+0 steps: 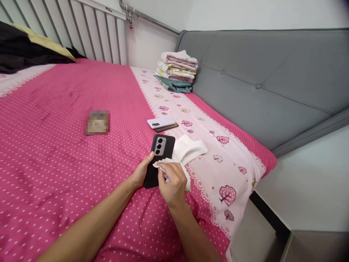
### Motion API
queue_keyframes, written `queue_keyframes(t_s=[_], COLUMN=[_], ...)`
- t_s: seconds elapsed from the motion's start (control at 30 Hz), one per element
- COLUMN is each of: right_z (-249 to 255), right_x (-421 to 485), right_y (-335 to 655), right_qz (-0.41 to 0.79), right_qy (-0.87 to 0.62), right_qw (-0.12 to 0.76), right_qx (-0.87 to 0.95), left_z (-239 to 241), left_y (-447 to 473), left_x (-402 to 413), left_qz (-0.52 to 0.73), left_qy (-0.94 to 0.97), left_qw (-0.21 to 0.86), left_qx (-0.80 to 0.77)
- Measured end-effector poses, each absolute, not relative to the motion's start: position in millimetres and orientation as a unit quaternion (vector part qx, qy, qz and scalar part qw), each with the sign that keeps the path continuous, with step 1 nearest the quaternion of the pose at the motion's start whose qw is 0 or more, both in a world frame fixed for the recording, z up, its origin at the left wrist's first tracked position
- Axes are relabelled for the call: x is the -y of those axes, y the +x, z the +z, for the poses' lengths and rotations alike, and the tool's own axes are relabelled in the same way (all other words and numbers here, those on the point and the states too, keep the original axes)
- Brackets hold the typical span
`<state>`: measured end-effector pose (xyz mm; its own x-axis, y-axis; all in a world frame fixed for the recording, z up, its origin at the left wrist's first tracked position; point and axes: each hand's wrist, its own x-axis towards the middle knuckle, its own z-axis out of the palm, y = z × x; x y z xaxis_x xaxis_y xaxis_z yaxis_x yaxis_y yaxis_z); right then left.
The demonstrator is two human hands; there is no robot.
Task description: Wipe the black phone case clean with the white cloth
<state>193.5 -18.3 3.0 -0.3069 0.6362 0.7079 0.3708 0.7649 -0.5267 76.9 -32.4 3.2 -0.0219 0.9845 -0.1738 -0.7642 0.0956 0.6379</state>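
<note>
Phone [152, 176] sits back-up, above or on the pink bedspread [122, 91]; from here I cannot tell whether it touches. My left hand [141, 173] is clamped on its edge, thumb just beside the lenses [159, 146], while my right hand [173, 182] pinches a white wipe [166, 160] against its back. To wipe well, as I judge the step, I would brace the phone firmly, press lightly with the wipe flat, and ease around the lenses so nothing snags.
</note>
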Motion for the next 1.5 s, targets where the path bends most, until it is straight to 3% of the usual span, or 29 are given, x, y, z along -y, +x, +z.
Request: queue_keyframes(t_s=[0.5,1.5], right_z=[5.5,3.8], right_x=[17.3,20.0], right_y=[193.7,194.5], right_qz=[0.12,0.168], right_qy=[-0.347,-0.301], right_qw=[0.537,0.44], right_qx=[0.759,0.829], left_z=[5.9,9.4], left_y=[78.5,74.8], left_x=[35.0,30.2], left_qz=[0.66,0.647], left_qy=[0.217,0.143], left_qw=[0.647,0.682], left_qx=[-0.315,-0.309])
